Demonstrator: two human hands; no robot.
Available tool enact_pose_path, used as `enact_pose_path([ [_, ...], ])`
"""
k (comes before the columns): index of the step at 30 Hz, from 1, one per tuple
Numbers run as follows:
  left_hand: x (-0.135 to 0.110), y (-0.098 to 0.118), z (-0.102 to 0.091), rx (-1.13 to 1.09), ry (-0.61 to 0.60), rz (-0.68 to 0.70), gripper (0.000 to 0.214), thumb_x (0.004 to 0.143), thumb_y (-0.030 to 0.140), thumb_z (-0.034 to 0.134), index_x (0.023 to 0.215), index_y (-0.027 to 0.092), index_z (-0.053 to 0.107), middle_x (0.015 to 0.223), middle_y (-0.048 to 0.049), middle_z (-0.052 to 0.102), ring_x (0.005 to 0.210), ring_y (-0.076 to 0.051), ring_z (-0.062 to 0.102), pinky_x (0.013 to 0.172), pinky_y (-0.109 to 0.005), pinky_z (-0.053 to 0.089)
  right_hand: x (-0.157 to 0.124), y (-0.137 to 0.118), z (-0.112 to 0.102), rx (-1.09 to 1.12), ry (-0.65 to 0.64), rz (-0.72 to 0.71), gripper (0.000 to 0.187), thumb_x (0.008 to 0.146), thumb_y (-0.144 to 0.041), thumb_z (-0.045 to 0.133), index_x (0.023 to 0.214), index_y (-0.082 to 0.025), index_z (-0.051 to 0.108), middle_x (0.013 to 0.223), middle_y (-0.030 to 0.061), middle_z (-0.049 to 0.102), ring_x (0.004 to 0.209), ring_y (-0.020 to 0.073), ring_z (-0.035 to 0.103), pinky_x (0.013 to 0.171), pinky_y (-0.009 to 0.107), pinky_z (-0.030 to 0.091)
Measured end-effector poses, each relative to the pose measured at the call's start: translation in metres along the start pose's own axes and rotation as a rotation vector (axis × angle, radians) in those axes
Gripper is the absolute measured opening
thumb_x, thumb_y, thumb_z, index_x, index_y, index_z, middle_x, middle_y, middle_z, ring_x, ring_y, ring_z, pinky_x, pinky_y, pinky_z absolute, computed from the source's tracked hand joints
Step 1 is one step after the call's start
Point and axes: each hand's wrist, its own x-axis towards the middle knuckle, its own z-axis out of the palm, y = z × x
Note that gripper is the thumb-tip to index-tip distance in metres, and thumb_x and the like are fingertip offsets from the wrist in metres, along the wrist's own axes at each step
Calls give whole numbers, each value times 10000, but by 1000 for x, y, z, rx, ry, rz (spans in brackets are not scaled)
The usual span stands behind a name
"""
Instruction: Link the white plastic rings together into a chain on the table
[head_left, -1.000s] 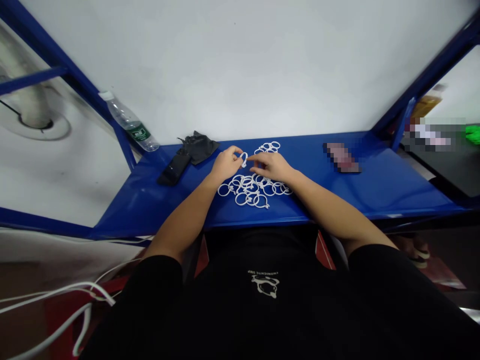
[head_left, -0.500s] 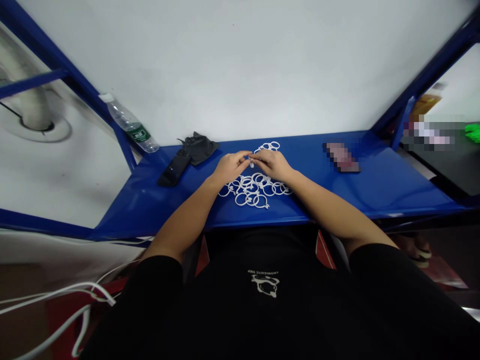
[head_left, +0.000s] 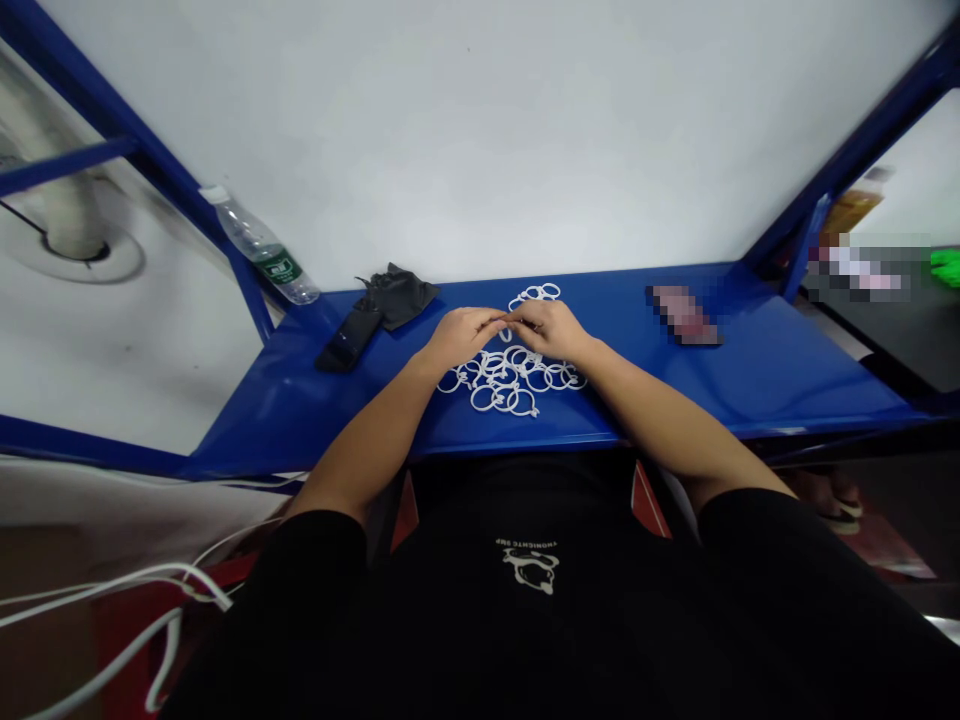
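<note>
My left hand (head_left: 463, 335) and my right hand (head_left: 547, 328) meet fingertip to fingertip above the table. Both pinch a small white ring (head_left: 505, 336), which hangs partly visible under the fingers; the rest of it is covered. Closer to my body, several white rings with small clips (head_left: 501, 399) lie in an overlapping pile. Beyond my right hand sits a smaller group of similar white rings (head_left: 541, 292), near the wall.
The blue table (head_left: 262, 420) runs along a white wall. On its left are a black phone (head_left: 349, 338), a crumpled black bag (head_left: 403, 296) and a leaning plastic bottle (head_left: 262, 245). A blurred-out flat object (head_left: 684, 314) lies on the right. Blue frame bars rise at both sides.
The fingers of both hands have drawn closer together at the pinch. The white ring between them has turned and shows more of its loop. The pile looks the same.
</note>
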Motion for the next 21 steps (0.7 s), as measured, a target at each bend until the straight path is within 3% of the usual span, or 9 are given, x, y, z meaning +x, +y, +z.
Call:
enact_pose_path([
  [5, 2, -27, -22, 117, 29, -162, 397, 1094, 449, 741, 1401, 218, 841, 1178, -113, 862, 1078, -281, 793, 1032, -410, 599, 3, 16, -15, -132, 60, 203, 319, 1086, -308, 615, 1236, -231, 886, 1171, 128, 869, 1077, 301, 774, 969, 413, 570],
  [10, -6, -64, -42, 122, -200, -318, 375, 922, 549, 892, 1134, 240, 905, 970, -92, 866, 857, -264, 786, 808, -361, 593, 2, 35, -23, -188, 144, 371, 342, 1054, -313, 648, 1281, -223, 887, 1200, 134, 853, 1054, 302, 757, 960, 431, 584],
  [14, -11, -80, -47, 123, -292, -348, 424, 745, 451, 999, 1105, 255, 892, 931, -59, 863, 771, -241, 781, 708, -330, 582, 2, 32, -21, -169, 167, 372, 316, 1072, -346, 644, 1237, -234, 889, 1164, 115, 845, 1032, 287, 753, 988, 443, 586],
  [21, -9, -84, -41, 107, -248, -332, 282, 846, 254, 825, 1122, 251, 880, 867, -51, 845, 766, -236, 776, 737, -327, 607, 3, 22, -15, -117, 85, 293, 262, 1069, -332, 652, 1152, -246, 884, 1107, 95, 832, 1004, 274, 741, 962, 431, 579],
])
